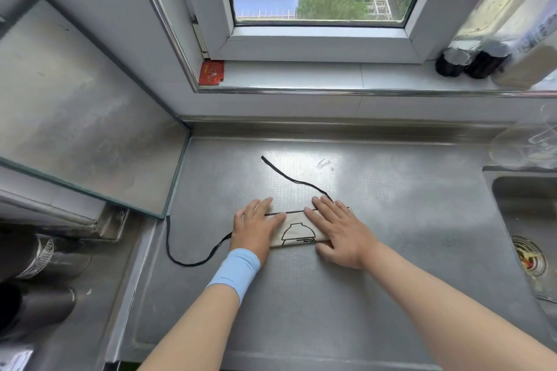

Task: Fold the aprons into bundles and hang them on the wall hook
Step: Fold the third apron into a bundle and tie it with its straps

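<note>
The location was a domestic kitchen. Indicators: a stainless-steel bench point(391, 235) with a raised back lip, an inset sink point(518, 205) with a drain strainer point(529, 259) at its right end, and several bottles point(485, 65) standing on the window sill point(301, 75) above.

No legible txt anywhere; small red flat pack point(211, 72) has print too blurred to read; tall clear plastic bottle point(535, 36) at right, bluish lettering unreadable; folded beige cloth apron point(297, 230) shows only a black bowl drawing w/ lines.
</note>
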`<state>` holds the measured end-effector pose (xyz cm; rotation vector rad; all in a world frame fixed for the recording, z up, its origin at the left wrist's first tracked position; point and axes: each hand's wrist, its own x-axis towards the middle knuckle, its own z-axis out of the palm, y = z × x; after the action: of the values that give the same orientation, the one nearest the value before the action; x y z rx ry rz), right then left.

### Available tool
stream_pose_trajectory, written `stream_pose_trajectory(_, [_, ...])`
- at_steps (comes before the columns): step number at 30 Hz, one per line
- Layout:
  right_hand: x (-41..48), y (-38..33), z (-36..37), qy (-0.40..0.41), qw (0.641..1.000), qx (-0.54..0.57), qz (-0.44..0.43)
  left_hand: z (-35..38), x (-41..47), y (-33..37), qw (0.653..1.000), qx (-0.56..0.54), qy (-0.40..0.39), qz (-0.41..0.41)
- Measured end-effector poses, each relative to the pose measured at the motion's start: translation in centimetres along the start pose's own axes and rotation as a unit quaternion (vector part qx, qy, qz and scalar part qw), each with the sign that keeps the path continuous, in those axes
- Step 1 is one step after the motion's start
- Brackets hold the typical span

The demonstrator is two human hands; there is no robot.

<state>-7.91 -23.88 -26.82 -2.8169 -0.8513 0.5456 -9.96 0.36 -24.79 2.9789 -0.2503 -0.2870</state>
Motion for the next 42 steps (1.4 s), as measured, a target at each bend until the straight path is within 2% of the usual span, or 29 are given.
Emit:
stream_pose_trajectory(2, [0.1, 0.0, -0.5, -0.013, 1.000, 0.002, 0.000, -0.5, 0.0, 1.2, 0.999, 0.010, 0.029, 0.043])
stream_pose_trajectory(3, [0.1, -0.1, -0.9, -0.011, 1.000, 0.004, 0.001, -0.7, 0.0, 1.7, 0.998, 0.021, 0.014, 0.066])
stream_pose_trajectory(5, [0.2, -0.4, -1.6, 0.027, 0.999, -0.024, -0.019, -0.8, 0.0, 2.2, 0.997, 0.015, -0.060, 0.047])
stream_pose_trajectory(8, [0.3, -0.7, -1.8, 0.090, 0.986, -0.125, -0.062, -0.8, 0.1, 2.0, 0.997, -0.003, -0.078, 0.019])
stream_pose_trajectory(11, [0.0, -0.8, -1.4, 0.100, 0.981, -0.152, -0.068, -1.1, -0.4, 1.5, 0.995, 0.001, -0.096, 0.033])
stream_pose_trajectory(14, [0.0, -1.0, -2.0, 0.100, 0.984, -0.133, -0.057, -1.1, -0.5, 1.1, 0.997, -0.006, -0.080, 0.021])
stream_pose_trajectory(19, [1.0, -0.9, -2.9, 0.064, 0.996, -0.063, 0.011, -1.1, 0.4, 0.2, 0.996, -0.066, -0.056, -0.008])
stream_pose_trajectory(23, [2.3, 0.0, -3.7, 0.053, 0.996, -0.065, 0.031, -1.6, 1.8, -0.2, 0.988, -0.130, -0.046, -0.074])
stream_pose_trajectory(28, [3.8, 1.1, -3.7, 0.034, 0.995, -0.069, 0.057, -1.2, 2.9, -0.4, 0.987, -0.126, -0.070, -0.073])
stream_pose_trajectory(30, [4.1, 1.2, -3.3, 0.031, 0.995, -0.081, 0.052, -0.6, 3.1, -0.2, 0.990, -0.099, -0.071, -0.066])
stream_pose_trajectory(32, [4.1, 1.3, -3.1, 0.039, 0.994, -0.095, 0.046, -0.2, 3.0, 0.5, 0.998, -0.022, -0.019, -0.051])
stream_pose_trajectory(35, [4.1, 1.3, -3.1, 0.052, 0.994, -0.094, 0.034, -0.1, 2.7, 2.5, 0.998, 0.007, 0.022, 0.053])
stream_pose_trajectory(37, [4.2, 1.4, -3.1, 0.050, 0.994, -0.093, 0.029, 0.2, 2.4, 3.0, 0.994, 0.005, -0.011, 0.109])
stream_pose_trajectory(40, [4.5, 1.7, -3.2, 0.080, 0.992, -0.092, 0.025, 1.2, 2.1, 2.4, 0.992, -0.006, -0.076, 0.102])
stream_pose_trajectory(42, [4.6, 1.8, -3.0, 0.131, 0.982, -0.135, 0.004, 1.6, 2.2, 1.7, 0.991, 0.009, -0.082, 0.107])
